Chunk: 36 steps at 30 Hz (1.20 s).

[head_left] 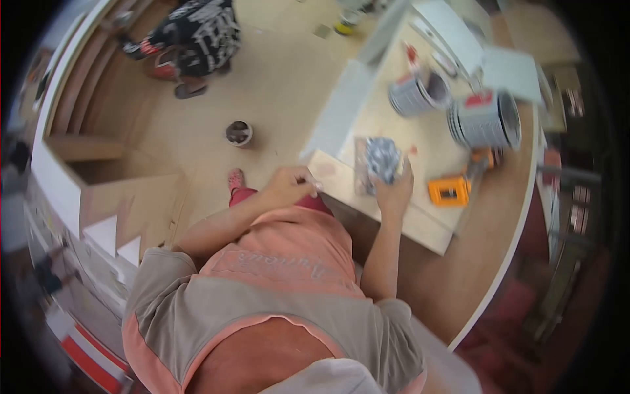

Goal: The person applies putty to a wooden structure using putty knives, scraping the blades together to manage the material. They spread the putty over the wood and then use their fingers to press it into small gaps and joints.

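Observation:
My right hand (394,192) grips a crumpled silvery bag (382,157) that rests on a light wooden board (420,226) on the workbench. My left hand (289,185) is curled, with its fingers pinched together, at the near left corner of that board. Motion blur hides whether anything small sits between those fingers. My pink and grey shirt fills the bottom of the view.
An orange tool (449,190) lies right of the bag. Two grey buckets (420,95) (485,119) stand farther back on the bench. A white panel (341,108) leans at the bench's left. On the floor are a small can (239,133) and a crouching person (190,39). Wooden steps (105,177) stand left.

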Available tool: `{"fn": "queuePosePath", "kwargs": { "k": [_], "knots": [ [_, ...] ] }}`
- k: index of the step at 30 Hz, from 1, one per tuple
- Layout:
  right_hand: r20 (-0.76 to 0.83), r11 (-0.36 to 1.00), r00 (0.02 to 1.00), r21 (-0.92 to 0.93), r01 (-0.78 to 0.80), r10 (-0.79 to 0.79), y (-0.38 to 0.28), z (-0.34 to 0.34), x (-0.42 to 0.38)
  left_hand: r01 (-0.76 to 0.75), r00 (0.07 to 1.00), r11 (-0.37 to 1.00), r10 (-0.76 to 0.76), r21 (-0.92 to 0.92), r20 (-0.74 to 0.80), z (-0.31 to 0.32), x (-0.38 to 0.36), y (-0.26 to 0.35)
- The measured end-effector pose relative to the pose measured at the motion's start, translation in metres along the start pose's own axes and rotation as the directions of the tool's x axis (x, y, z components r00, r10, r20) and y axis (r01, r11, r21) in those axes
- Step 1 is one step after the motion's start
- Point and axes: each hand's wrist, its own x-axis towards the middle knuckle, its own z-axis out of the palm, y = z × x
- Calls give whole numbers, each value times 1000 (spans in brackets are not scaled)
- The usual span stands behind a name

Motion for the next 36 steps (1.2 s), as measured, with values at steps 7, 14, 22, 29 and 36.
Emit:
{"fn": "queuePosePath", "kwargs": {
  "k": [7, 14, 22, 29, 36],
  "knots": [
    [256, 418, 927, 836, -355, 275, 16, -21, 17, -356, 865, 717, 495, 599, -79, 36, 55, 34],
    [454, -127, 834, 891, -437, 314, -9, -33, -1, -81, 997, 982, 77, -171, -29, 46, 88, 51],
    [227, 164, 899, 938, -305, 375, 31, -50, -21, 44, 999, 898, -51, -437, -4, 49, 91, 50],
    [-5, 124, 834, 989, -76, 552, 34, -95, -8, -29, 995, 955, -1, -294, -101, 62, 102, 61],
    [-58, 998, 997, 32, -57, 59, 21, -98, -15, -440, 772, 541, 636, 717, -7, 73, 87, 31]
  ]
}}
